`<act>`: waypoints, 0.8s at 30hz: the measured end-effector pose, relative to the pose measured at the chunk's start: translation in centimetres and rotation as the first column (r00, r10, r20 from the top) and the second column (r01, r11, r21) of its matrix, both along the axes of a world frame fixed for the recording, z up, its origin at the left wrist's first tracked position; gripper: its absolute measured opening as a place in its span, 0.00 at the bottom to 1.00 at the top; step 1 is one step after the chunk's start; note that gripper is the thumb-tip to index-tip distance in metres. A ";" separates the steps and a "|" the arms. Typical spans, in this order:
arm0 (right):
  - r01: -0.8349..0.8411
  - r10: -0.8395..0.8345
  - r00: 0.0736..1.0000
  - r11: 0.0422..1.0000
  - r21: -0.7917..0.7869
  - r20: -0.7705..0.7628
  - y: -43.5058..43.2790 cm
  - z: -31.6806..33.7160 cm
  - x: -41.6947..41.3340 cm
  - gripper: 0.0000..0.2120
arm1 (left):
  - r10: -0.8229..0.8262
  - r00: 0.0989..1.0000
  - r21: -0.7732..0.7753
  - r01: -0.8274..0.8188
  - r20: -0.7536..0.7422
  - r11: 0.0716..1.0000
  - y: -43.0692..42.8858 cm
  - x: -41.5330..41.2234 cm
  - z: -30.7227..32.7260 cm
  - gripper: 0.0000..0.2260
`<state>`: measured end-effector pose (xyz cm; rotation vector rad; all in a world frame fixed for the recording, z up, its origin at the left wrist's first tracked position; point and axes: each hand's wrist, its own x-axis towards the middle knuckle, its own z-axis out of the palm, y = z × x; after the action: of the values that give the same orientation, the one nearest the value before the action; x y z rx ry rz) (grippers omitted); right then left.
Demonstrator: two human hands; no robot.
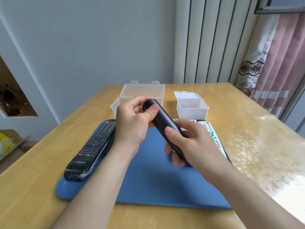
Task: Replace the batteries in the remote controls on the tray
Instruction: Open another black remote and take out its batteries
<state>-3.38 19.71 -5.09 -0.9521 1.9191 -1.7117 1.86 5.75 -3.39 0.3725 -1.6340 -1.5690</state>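
Both hands hold a slim black remote (160, 121) above the blue tray (153, 182), its smooth back side up. My left hand (132, 123) grips the far end, thumb pressed on top. My right hand (189, 144) wraps the near end, thumb resting on the back. On the tray's left lies a black remote with coloured buttons (92, 149), partly in clear wrap, with another dark remote half hidden under it. A white remote with green and red buttons (212, 134) lies on the tray's right, partly behind my right hand.
Two clear plastic boxes with open lids stand behind the tray: a larger one (142, 93) partly behind my left hand, a smaller one (191, 106) to the right. The wooden table (247, 129) has a glossy cover. A radiator and curtain stand at the right.
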 end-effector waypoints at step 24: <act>-0.220 0.225 0.974 0.964 0.151 -0.018 1.4 1.4 -1.4 0.21 | 0.283 0.902 -0.715 0.040 0.327 0.698 0.5 1.5 -1.0 0.38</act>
<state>-4.77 21.13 -3.70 -1.1008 1.8524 -1.4144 3.37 6.23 -4.44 0.3947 -2.3470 -0.6581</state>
